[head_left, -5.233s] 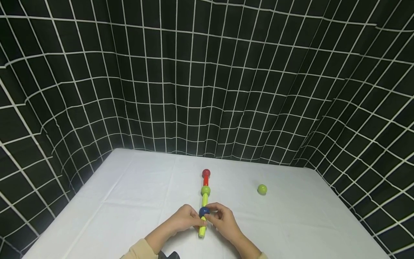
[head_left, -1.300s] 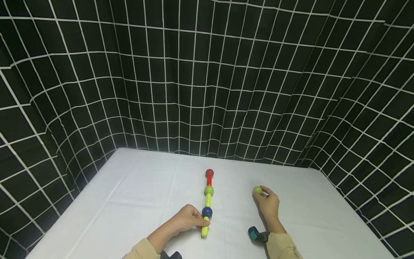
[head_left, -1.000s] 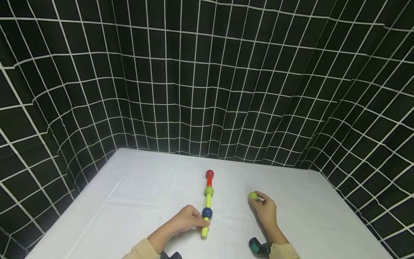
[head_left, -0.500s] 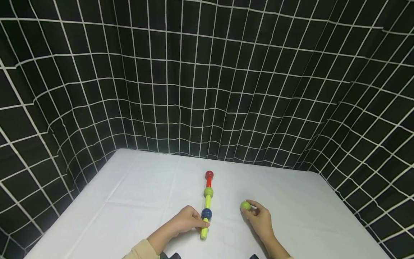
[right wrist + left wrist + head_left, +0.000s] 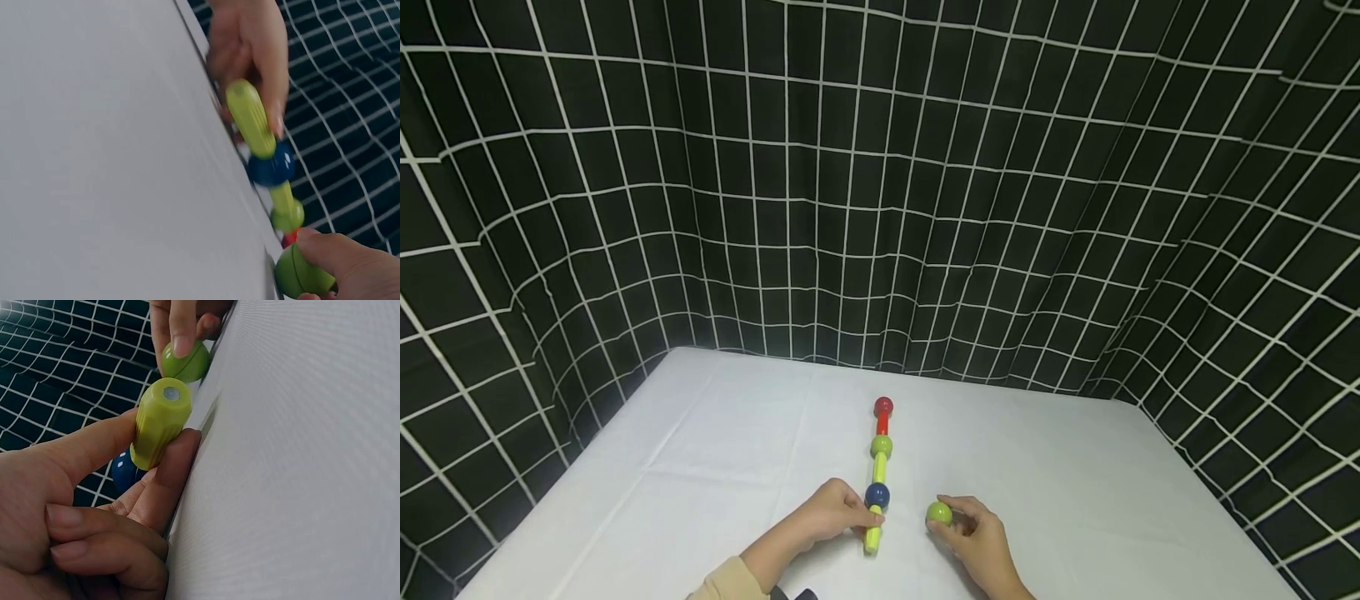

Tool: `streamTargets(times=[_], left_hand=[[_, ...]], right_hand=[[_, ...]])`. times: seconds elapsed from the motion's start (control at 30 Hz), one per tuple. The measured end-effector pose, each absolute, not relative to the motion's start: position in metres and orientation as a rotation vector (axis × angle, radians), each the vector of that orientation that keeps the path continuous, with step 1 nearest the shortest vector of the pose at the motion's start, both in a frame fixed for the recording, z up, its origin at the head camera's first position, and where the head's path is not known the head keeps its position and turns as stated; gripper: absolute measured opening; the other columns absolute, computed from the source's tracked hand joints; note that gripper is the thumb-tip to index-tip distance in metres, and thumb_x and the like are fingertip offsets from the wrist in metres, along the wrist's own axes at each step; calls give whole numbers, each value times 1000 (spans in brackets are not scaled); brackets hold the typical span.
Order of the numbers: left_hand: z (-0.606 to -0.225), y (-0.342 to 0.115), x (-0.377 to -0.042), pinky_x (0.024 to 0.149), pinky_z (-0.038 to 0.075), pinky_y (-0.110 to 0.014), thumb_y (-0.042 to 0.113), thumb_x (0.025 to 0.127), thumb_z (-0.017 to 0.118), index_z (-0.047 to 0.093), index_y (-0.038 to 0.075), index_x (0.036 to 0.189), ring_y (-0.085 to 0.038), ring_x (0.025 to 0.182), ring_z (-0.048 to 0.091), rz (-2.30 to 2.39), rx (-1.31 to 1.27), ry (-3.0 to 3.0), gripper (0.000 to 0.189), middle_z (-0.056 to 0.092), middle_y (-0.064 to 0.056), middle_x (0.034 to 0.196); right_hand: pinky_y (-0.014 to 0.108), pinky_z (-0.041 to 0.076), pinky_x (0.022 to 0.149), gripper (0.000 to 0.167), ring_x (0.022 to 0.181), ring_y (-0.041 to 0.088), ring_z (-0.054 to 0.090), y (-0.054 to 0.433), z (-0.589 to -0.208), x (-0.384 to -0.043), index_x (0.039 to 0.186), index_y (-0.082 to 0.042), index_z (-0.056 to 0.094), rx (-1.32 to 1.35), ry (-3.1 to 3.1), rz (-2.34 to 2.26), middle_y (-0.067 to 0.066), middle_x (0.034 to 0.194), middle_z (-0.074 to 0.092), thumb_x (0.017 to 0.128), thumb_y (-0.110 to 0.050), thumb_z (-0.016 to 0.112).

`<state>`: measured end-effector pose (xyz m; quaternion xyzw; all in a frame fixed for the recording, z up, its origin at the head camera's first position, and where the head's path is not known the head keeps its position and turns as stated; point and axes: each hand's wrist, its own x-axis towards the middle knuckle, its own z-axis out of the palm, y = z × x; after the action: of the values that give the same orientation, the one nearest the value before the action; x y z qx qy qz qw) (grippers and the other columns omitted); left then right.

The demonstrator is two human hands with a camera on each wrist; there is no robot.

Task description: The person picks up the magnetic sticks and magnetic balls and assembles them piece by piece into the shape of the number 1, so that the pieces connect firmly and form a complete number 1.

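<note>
A straight chain of sticks and balls lies on the white table. From the far end come a red ball (image 5: 883, 407), a red stick (image 5: 882, 423), a green ball (image 5: 882, 446), a yellow stick (image 5: 879, 468), a blue ball (image 5: 877, 496) and a second yellow stick (image 5: 871, 542). My left hand (image 5: 827, 512) pinches this nearest stick between thumb and fingers. Its free end shows a round grey spot (image 5: 171, 394) in the left wrist view. Just right of the chain, my right hand (image 5: 981, 542) holds a loose green ball (image 5: 938, 512), apart from the stick in the head view.
White cloth covers the table (image 5: 737, 433). Dark curtains with a white grid (image 5: 850, 208) stand behind it and along both sides. A tan sleeve (image 5: 730, 579) and part of a dark wrist device (image 5: 801, 594) show below the left hand.
The right hand let go of the chain near the blue ball, took up the loose green ball at the right and brought it left and nearer. The left hand keeps its grip.
</note>
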<state>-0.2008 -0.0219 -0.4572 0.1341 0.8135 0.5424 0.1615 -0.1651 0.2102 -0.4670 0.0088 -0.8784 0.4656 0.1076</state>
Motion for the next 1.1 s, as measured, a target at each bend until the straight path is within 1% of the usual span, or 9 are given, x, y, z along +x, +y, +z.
streamTargets(times=[0.1,0.17,0.27,0.57,0.7,0.8,0.87,1.0,1.1], left_hand=[[-457,-22,-201,56,36,-28,32,76,73,70,4,68,-15,64,55,1545,383,2329,29,70,-4,64],[-457,-22,-201,55,35,-27,32,76,72,70,4,68,-15,62,53,1542,382,2335,29,70,-4,63],[-457,-23,-201,54,34,-26,32,76,72,70,4,68,-14,61,51,1543,385,2334,29,69,-4,63],[-456,-23,-202,51,31,-24,31,75,73,70,3,67,-13,59,46,1574,380,2305,29,68,-5,61],[-456,-24,-202,51,33,-24,31,76,72,70,2,67,-13,59,49,1586,397,2297,30,69,-5,61],[-456,-24,-203,51,34,-24,31,76,72,70,3,67,-13,59,50,1587,403,2294,30,69,-5,61],[-457,-24,-203,50,32,-23,31,76,72,70,3,67,-12,58,49,1586,404,2292,30,69,-4,62],[-457,-23,-204,48,30,-22,32,77,72,71,4,67,-12,56,47,1575,415,2302,30,70,-3,62],[-457,-23,-203,48,31,-23,33,77,71,71,5,67,-12,57,51,1572,425,2311,30,70,-2,62]], right_hand=[[16,41,44,42,48,1,43,202,-467,-158,107,-3,66,34,-2627,1416,3,79,60,71,-21,78],[16,40,45,42,48,1,42,196,-466,-154,106,-4,66,45,-2661,1438,-1,68,54,71,-24,79],[16,38,45,41,47,0,39,189,-467,-147,103,-5,66,89,-2691,1476,-4,58,48,70,-24,80],[14,35,42,40,45,-4,37,165,-465,-129,98,-3,66,317,-2683,1568,-10,55,48,70,-28,80],[12,34,41,38,43,-5,37,157,-463,-123,94,-2,65,376,-2650,1600,-10,52,47,70,-28,80],[12,33,41,36,43,-6,36,153,-462,-121,93,0,64,433,-2628,1644,-9,52,47,72,-25,79],[11,32,41,35,43,-6,36,151,-462,-120,94,1,63,459,-2622,1670,-9,52,47,73,-23,78],[11,32,41,34,43,-6,36,146,-462,-119,94,-2,64,448,-2641,1669,-12,52,45,72,-23,78],[12,32,41,33,43,-6,36,143,-463,-118,94,-4,65,453,-2645,1636,-13,52,45,71,-24,79]])
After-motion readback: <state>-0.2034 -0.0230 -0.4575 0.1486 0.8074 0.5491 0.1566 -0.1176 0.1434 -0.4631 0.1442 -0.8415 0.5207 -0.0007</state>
